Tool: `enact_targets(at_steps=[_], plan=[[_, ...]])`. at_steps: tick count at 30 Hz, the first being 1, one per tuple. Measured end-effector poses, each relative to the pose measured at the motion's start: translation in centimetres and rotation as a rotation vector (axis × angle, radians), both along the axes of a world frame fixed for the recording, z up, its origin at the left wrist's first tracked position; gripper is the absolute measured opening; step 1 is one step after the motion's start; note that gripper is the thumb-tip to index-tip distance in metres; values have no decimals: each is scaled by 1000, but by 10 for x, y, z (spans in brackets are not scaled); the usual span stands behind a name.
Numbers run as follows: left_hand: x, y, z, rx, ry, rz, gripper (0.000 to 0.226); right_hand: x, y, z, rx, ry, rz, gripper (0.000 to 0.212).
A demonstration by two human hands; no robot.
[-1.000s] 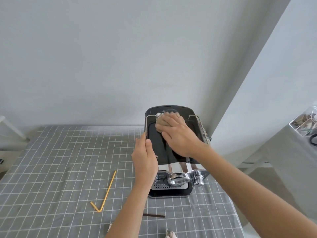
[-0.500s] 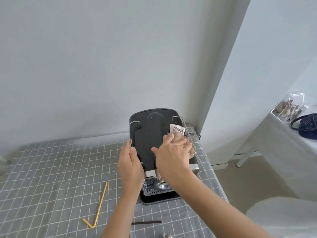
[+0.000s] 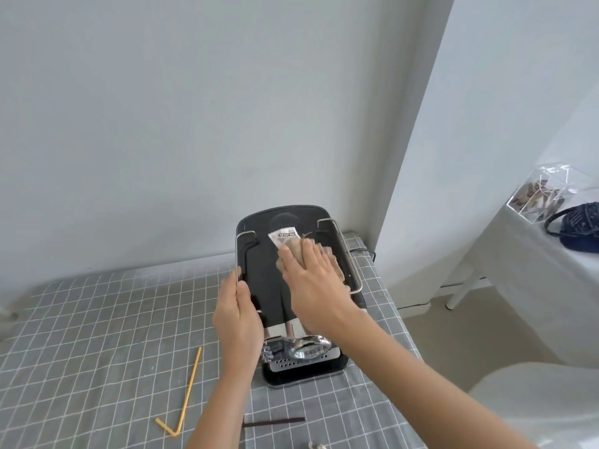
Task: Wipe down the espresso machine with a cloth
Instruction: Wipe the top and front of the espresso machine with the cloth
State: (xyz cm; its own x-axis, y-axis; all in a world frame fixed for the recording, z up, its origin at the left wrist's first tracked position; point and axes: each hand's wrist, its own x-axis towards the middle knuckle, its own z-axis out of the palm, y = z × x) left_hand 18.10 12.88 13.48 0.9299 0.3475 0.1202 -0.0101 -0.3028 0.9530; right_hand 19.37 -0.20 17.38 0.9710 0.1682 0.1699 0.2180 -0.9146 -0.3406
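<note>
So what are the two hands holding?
The right hand presses a beige cloth flat under its palm on the espresso machine top. The left hand grips the machine's left edge.

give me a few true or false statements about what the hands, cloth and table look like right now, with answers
1. The right hand presses a cloth onto the top of the espresso machine. True.
2. The left hand lies flat on the table. False: it grips the machine's left edge.
3. A yellow bent straw lies on the checked tablecloth, left of the machine. True.
4. The cloth hangs over the drip tray. False: it lies on the top panel.
</note>
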Motion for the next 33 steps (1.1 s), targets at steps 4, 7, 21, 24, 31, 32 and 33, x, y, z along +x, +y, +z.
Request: enact_targets(at_steps=[4,7,21,24,31,32,33], plan=[[1,1,-1,4,16,-24,43,-7,-5,6,-28,-25,70,56],[3,1,2,15,33,-13,41,51,-8,9,-13,65,64,54],[-1,-6,12,44,-1,28,36,41,-39,21,58,65,492,31],[0,-5,10,35,5,33,36,88,-22,17,25,112,340,32],[0,-4,4,46,-25,54,37,8,-36,18,59,88,588,30],[0,-5,5,44,-24,53,37,7,-41,19,90,91,596,28],[-1,-5,7,36,-18,50,37,16,-41,19,109,83,564,28]])
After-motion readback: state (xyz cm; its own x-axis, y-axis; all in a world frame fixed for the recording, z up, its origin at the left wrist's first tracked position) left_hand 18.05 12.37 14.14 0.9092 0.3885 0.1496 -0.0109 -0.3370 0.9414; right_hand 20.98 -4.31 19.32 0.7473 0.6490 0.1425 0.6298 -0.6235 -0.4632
